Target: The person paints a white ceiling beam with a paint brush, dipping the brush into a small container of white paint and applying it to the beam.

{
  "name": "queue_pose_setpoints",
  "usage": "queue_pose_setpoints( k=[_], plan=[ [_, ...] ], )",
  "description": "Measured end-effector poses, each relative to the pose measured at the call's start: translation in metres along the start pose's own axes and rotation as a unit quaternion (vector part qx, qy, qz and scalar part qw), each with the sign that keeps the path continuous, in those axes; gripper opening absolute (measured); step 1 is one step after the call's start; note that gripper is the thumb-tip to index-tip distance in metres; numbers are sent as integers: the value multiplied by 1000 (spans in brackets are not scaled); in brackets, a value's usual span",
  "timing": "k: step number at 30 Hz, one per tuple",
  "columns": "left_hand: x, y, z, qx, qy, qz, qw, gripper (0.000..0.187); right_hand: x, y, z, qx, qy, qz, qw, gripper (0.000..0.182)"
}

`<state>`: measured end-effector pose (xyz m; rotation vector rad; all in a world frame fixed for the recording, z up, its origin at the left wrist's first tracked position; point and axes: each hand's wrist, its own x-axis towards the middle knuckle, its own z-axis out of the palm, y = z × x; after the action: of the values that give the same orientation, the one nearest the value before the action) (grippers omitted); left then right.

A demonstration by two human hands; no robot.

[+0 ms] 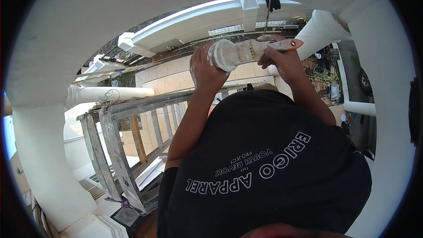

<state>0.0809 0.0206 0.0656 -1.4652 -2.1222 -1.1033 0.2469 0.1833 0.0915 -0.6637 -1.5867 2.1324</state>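
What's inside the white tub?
In the white tub, a pale, off-white interior shows, with the paintbrush meeting the opening's edge. The brush end hides part of the inside; depth and amount of any contents can't be seen.

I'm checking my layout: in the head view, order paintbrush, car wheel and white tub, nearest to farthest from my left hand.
1. White tub: held in the left hand.
2. Paintbrush: rightward, in the right hand.
3. Car wheel: far right, background.

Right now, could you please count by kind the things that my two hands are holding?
White, round plastic tub, in the left hand: 1
Flat, paint-smeared brush with an orange-tipped handle, in the right hand: 1
Total: 2
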Motion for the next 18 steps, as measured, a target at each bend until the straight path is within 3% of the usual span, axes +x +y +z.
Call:
queue_pose_setpoints(
  k=[5,11,14,16,18],
  plan=[
    [-1,-2,2,16,6,17,1000,79,-2,-2,10,-12,11,54,998,40],
    [0,3,1,15,6,11,1000,80,2,3,8,-24,-14,-21,999,41],
    [2,3,0,2,19,6,1000,81,1,0,9,39,-13,-73,996,44],
    [1,1,0,5,6,1,1000,81,-4,-10,15,-19,43,-100,994,27],
    [1,1,1,1,12,-3,1000,81,-4,-12,18,-11,56,-105,993,28]
  ],
)
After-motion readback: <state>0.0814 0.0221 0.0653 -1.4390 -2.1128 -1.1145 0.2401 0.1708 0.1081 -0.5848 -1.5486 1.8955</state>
